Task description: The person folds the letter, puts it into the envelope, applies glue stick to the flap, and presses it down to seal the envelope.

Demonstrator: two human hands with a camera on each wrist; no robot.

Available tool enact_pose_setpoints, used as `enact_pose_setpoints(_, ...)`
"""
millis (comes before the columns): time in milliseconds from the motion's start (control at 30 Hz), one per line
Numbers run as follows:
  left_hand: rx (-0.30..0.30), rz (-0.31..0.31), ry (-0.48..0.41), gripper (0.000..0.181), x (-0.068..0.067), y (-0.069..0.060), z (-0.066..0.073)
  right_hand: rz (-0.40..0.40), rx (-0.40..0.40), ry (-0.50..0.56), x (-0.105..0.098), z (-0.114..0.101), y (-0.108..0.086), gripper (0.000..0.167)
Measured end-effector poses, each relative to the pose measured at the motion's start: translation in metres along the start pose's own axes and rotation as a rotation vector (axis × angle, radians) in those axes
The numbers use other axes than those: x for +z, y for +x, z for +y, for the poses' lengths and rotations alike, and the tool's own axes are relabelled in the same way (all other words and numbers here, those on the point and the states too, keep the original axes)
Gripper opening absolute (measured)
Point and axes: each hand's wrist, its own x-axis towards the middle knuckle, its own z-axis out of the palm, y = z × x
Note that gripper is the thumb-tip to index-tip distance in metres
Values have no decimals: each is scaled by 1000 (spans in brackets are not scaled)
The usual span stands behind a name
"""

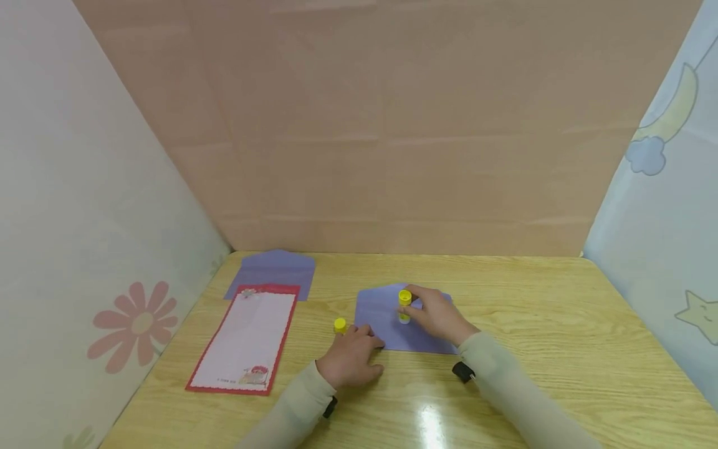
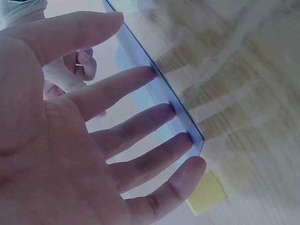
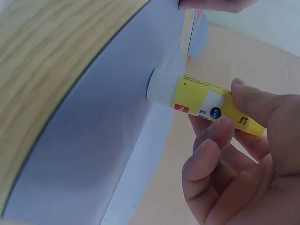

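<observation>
On the left, the yellow cap (image 1: pixel 339 324) sits just beside your left hand (image 1: pixel 352 357), whose straight, parted fingers touch the near left edge of the purple envelope (image 1: pixel 374 312). Over the envelope, the glue stick (image 1: pixel 404 307) stands nearly upright, white end down against it. Your right hand (image 1: pixel 441 313) is nearer, its grip clamped around the glue stick from the right.

The middle envelope (image 1: pixel 384 315) lay on the table (image 1: pixel 533 324), and on it stood the glue stick (image 1: pixel 404 312). The left hand (image 1: pixel 353 358) was at its near left corner. To its left were the cap (image 1: pixel 339 325), then the letter sheet (image 1: pixel 247 340); behind-left of it, the second envelope (image 1: pixel 277 274).
</observation>
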Motion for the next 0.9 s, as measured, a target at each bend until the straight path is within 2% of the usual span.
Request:
enact_pose_setpoints(233,-3,3,-8,41,-1,-1,1,7,11,-3,-14,13,-11,37)
enact_pose_setpoints(600,12,27,-17,41,0,-3,0,35,42,-50,-32,31,-22,35)
enact_pose_setpoints(900,18,33,-31,40,0,-5,-1,41,102,-22,-47,43,-30,47)
